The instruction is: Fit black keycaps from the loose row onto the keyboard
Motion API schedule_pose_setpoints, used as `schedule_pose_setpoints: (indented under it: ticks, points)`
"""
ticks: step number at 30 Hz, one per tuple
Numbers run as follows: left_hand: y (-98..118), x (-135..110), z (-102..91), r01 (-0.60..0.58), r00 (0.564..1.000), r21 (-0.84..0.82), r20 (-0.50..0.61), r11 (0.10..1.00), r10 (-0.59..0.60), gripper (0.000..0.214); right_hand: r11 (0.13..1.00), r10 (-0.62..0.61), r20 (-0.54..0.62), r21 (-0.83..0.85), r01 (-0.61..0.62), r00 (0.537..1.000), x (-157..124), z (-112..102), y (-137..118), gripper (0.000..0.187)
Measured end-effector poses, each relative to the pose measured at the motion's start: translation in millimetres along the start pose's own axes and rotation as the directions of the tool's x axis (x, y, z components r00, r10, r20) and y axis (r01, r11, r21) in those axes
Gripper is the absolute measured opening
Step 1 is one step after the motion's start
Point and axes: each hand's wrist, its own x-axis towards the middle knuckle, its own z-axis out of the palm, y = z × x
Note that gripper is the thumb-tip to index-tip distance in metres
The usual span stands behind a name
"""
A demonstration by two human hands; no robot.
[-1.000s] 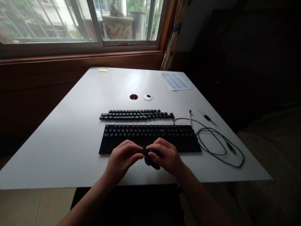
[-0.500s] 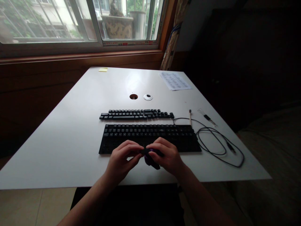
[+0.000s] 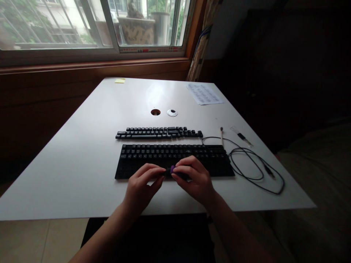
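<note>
Fingertips of my left hand (image 3: 142, 182) pinch a small black piece that looks like a keycap (image 3: 168, 171). My right hand (image 3: 196, 179) is closed on a dark purple thing, apparently a cloth (image 3: 172, 169), pressed against that piece. Both hands are just above the near edge of a black keyboard (image 3: 175, 151). Its upper rows carry keys, while the lower part is bare of keycaps. Beyond it, loose black keycaps (image 3: 145, 133) lie in rows on the white table (image 3: 82, 157).
A black cable (image 3: 260, 180) lies coiled at the right. Near it are a small brush-like stick (image 3: 221, 136) and a wire tool with a black handle (image 3: 241, 136). Farther back are a round hole (image 3: 155, 112), its white cover (image 3: 172, 113), printed paper (image 3: 205, 94) and a yellow note (image 3: 120, 80).
My hands have risen slightly. The dark flap that hung below my right fingers is out of sight, and the purple part now shows on top between both hands.
</note>
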Motion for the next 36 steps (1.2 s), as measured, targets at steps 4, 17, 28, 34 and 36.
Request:
schedule_pose_setpoints:
  ticks: [4, 17, 28, 34, 36]
  points:
    - [0.7, 0.8, 2.3, -0.034, 0.999, 0.05, 0.01, 0.998, 0.034, 0.019, 0.999, -0.042, 0.068, -0.031, 0.044, 0.997, 0.8, 1.1, -3.3, 0.031]
    - [2.3, 3.1, 2.6, -0.079, 0.997, 0.112, -0.016, 0.991, 0.081, 0.019, 0.998, -0.058, 0.119, -0.019, 0.06, 0.991, 2.6, -1.7, -4.6, 0.029]
    - [2.9, 3.4, -4.6, -0.023, 0.997, 0.091, -0.072, 0.996, 0.03, 0.019, 0.998, -0.023, 0.058, -0.05, 0.026, 0.998, -1.3, -4.3, 4.3, 0.028]
    - [2.3, -0.3, -1.3, -0.02, 0.996, 0.06, -0.088, 0.998, 0.025, 0.023, 0.999, 0.03, -0.084, -0.011, -0.031, 0.996, -0.6, -0.8, -0.2, 0.041]
    - [2.1, -1.9, 0.2, -0.022, 0.996, 0.065, -0.083, 0.998, 0.027, 0.025, 0.998, 0.059, -0.11, 0.007, -0.058, 0.992, 2.2, 2.9, -5.6, 0.04]
